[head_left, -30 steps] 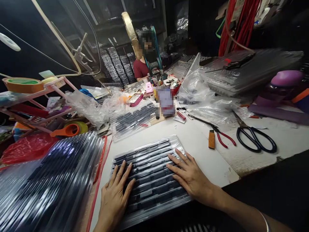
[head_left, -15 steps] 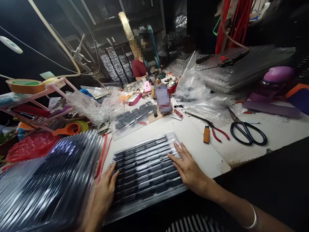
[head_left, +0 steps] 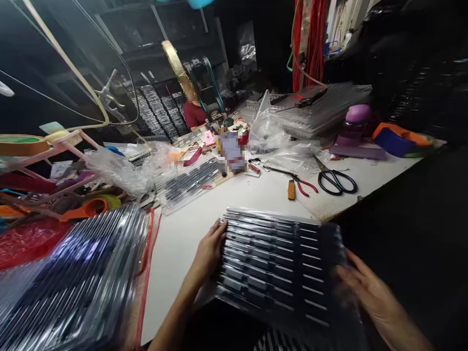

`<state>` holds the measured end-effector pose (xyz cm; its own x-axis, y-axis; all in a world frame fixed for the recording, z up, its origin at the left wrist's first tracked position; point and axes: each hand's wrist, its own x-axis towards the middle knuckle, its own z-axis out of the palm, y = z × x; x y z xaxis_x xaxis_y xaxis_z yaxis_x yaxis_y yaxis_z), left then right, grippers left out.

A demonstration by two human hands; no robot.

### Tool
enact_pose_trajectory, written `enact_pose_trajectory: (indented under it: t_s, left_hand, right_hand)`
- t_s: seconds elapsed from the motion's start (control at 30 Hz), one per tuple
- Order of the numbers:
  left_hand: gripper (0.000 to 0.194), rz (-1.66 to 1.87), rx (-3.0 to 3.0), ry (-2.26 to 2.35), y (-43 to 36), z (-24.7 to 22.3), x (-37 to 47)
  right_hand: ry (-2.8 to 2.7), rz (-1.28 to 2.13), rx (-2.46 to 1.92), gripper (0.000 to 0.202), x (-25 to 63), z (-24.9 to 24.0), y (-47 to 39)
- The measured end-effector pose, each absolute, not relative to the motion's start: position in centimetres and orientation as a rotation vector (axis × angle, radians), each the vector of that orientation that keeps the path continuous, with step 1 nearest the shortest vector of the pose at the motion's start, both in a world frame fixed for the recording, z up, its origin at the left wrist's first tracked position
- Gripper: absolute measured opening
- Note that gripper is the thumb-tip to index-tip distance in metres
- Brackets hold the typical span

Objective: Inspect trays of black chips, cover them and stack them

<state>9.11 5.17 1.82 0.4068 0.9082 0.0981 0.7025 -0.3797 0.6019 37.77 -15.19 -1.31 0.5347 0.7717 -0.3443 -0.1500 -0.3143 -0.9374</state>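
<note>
A clear plastic tray (head_left: 270,263) with rows of dark strips is held between my two hands, lifted and tilted past the table's front edge. My left hand (head_left: 209,251) grips its left edge, fingertips at the upper left corner. At the opposite edge, my right hand (head_left: 367,285) holds on, with its fingers partly blurred and partly behind the plastic. On the left, close to my left forearm, lies a tall stack of similar filled trays (head_left: 84,278).
Pliers (head_left: 305,185), an orange lighter (head_left: 291,190) and black-handled scissors (head_left: 336,181) lie on the white table (head_left: 175,253). Another tray of strips (head_left: 193,183) lies farther back among plastic bags (head_left: 127,168). A person in a red sleeve (head_left: 195,114) sits across.
The tray has come up off the table and swung to the right, now tilted over the front edge. Both hands have moved with it, and the camera view has turned right.
</note>
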Motion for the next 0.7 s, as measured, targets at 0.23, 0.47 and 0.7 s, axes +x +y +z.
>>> enact_pose_trajectory:
  t_s: [0.23, 0.47, 0.7]
  left_hand:
    - [0.044, 0.600, 2.024, 1.411, 4.7, 2.8, 13.1]
    - [0.042, 0.515, 1.822, 1.197, 3.0, 7.0, 13.8]
    - [0.032, 0.424, 1.518, 0.978, -3.9, 8.1, 21.5]
  right_hand:
    - [-0.238, 1.231, -1.456, 0.065, 38.7, -0.7, -18.7]
    - [-0.190, 1.257, -1.413, 0.065, 40.0, -5.7, -17.7]
    - [-0.210, 0.821, -1.811, 0.068, 45.3, -12.1, -16.5]
